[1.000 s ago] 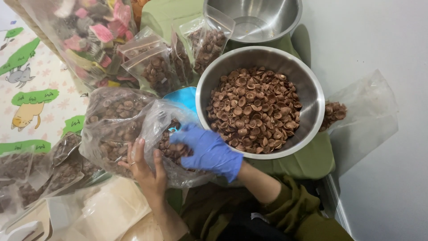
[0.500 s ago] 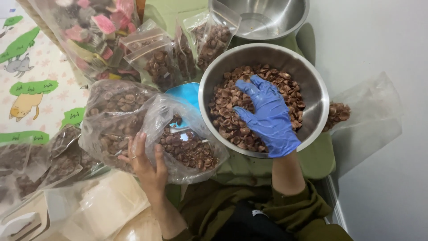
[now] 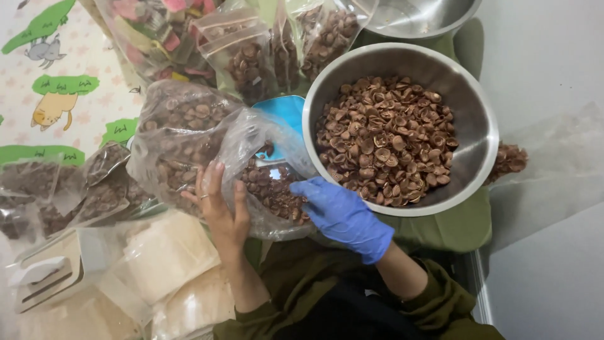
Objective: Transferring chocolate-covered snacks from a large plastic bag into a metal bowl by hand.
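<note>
My bare left hand (image 3: 221,208) holds the rim of an open clear plastic bag (image 3: 251,141), keeping its mouth spread. Brown nut shells (image 3: 274,189) lie inside the bag. My right hand (image 3: 343,214), in a blue glove, is at the bag's mouth with its fingers curled over shells; I cannot tell how many it holds. Right beside it stands a large steel bowl (image 3: 478,135) filled with more brown shells (image 3: 387,138). A blue object (image 3: 283,110) shows behind the bag.
Several sealed clear bags of shells (image 3: 242,60) stand behind the open bag, and flatter ones (image 3: 100,189) lie at the left. A second steel bowl (image 3: 421,16) sits at the top. Pale packets (image 3: 163,252) lie lower left. A loose plastic bag (image 3: 553,164) is at the right.
My gloved right hand went from the bag into the bowl of shells, then came back to the bag's mouth. The left hand stayed on the bag.
</note>
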